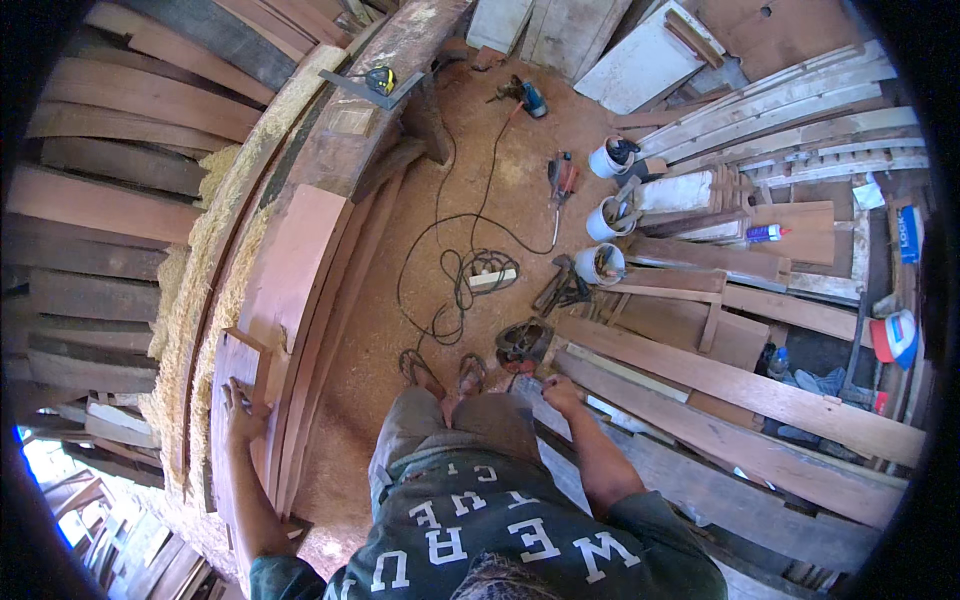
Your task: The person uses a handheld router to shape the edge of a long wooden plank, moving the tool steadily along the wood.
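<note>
My left hand point(243, 412) lies on the near end of a short reddish-brown board point(240, 360), fingers stretched and thumb out to the side. That board rests on a long wooden plank point(292, 250) on the workbench at my left. On my other side, my right hand point(562, 393) is closed beside my thigh, above a grey board point(545, 408). Whatever it holds, if anything, is too small to make out. A dark power tool point(523, 345) sits on the floor just ahead of that hand, beside my sandalled feet.
A tape measure point(380, 80) and a metal square point(345, 82) lie at the bench's far end. Corded tools, including a blue one point(533, 99) and a red one point(563, 178), and a tangled cable point(462, 285) cover the floor. White buckets point(600, 265) and stacked planks point(740, 385) line the right.
</note>
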Demonstrator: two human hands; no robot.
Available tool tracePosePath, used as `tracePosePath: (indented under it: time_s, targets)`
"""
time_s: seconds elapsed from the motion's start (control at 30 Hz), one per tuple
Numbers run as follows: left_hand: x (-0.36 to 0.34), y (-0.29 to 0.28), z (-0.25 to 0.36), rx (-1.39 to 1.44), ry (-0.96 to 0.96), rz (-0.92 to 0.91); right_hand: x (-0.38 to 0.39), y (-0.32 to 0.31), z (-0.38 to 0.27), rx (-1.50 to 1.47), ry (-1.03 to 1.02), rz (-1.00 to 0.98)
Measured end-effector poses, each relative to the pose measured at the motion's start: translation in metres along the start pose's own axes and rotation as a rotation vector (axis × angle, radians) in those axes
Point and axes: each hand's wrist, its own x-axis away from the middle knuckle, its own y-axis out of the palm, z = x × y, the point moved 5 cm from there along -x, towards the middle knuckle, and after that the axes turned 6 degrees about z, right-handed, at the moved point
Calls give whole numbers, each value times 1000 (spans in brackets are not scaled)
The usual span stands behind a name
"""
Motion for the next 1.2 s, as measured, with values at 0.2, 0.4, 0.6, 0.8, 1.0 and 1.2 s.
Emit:
tracePosePath:
  time_s: [0.2,0.4,0.6,0.8,1.0,1.2]
  targets:
    - [-2,5,30,-77,-5,62,11,6,-23,-159,-73,10]
    - [8,-49,45,-37,-107,-149,46,-35,-132,-307,-136,97]
    - [-57,-125,167,9,90,41,-11,5,-90,-204,24,-2]
    - [-112,-187,385,318,457,243,-164,-27,-115,-377,-43,-174]
    - [-240,-206,663,474,771,325,-424,-92,-193,-857,-129,-305]
    - [-498,-149,878,297,655,703,-707,-92,-277,-1558,47,-651]
